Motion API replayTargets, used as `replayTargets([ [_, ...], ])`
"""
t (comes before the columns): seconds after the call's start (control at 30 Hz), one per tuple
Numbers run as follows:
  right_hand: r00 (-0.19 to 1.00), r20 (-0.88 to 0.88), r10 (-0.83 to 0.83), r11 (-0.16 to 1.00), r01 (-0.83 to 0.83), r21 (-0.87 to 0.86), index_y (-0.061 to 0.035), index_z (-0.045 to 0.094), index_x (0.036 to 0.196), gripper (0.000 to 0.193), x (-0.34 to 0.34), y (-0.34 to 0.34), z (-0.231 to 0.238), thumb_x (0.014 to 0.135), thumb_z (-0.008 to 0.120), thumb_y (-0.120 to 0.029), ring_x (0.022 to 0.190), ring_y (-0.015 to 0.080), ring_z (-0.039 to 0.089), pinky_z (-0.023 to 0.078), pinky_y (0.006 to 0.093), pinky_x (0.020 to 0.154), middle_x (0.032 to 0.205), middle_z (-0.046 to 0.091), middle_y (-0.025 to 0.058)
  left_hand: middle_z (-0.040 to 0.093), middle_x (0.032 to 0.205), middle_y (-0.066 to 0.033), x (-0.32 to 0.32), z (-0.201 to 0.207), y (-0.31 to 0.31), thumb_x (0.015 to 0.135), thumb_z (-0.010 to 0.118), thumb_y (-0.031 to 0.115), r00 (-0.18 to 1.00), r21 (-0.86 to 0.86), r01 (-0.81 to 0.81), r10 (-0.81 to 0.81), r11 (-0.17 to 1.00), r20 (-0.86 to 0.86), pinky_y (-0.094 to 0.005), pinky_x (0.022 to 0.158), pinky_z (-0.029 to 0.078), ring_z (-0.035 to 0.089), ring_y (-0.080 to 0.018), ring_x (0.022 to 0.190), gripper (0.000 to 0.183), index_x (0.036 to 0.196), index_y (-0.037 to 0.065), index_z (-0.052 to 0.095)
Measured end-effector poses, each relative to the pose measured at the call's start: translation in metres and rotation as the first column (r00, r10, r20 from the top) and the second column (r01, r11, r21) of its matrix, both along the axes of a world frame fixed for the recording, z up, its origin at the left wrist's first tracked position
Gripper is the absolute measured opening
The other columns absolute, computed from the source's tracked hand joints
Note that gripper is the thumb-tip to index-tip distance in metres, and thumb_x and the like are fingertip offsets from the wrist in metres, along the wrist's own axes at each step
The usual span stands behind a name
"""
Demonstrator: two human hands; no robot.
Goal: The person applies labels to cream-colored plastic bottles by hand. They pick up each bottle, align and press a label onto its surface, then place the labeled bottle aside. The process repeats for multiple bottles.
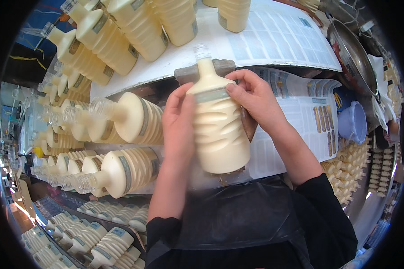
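From the head view, a cream ribbed bottle [219, 130] stands upright between both hands. The left hand [178, 121] lies flat along its left side, fingers nearly straight and pressed to the plastic. The right hand [256, 96] curls over the shoulder, fingertips [231, 87] on the pale label band [211, 95]. Just left of the left fingers lie more filled bottles [130, 119] on their sides, leaving little room. Right of the right hand, label sheets [316, 121] lie flat, with a lilac bucket [353, 122] beyond.
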State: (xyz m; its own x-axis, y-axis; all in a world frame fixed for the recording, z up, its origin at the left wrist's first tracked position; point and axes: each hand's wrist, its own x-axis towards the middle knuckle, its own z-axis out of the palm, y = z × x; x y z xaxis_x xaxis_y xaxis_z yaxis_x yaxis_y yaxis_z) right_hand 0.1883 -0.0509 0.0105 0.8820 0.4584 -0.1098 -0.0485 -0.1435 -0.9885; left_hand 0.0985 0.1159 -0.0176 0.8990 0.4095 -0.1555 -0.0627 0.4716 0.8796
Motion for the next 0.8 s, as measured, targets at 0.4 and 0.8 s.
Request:
replayTargets([
  [0.4, 0.998, -0.055, -0.022, 0.997, 0.026, 0.072, -0.0011, 0.061, 0.123, 0.031, 0.0, 0.0, -0.009, 0.103, 0.063, -0.025, 0.067, 0.0007, 0.05, 0.041, 0.0181, 0.063, 0.082, 0.057, -0.0047, 0.066, 0.123, -0.0087, 0.001, -0.003, -0.002, 0.107, 0.056, 0.015, 1.0, -0.08, -0.018, 0.016, 0.997, -0.026, -0.0294, 0.095, 0.053, 0.064, -0.013, 0.108, 0.032, 0.137, 0.003, 0.056],
  [0.8, 0.954, -0.293, 0.063, 0.988, -0.018, 0.154, -0.0043, 0.064, 0.11, 0.038, -0.008, -0.02, -0.02, 0.109, 0.049, -0.039, 0.051, 0.0024, 0.043, 0.034, 0.0195, 0.044, 0.076, 0.055, -0.0051, 0.064, 0.13, -0.0176, -0.024, 0.008, -0.016, 0.091, 0.075, 0.02, 0.989, 0.341, 0.146, -0.135, 0.929, -0.054, -0.0401, 0.102, 0.05, 0.063, -0.0283, 0.12, 0.066, 0.145, 0.003, 0.043],
])
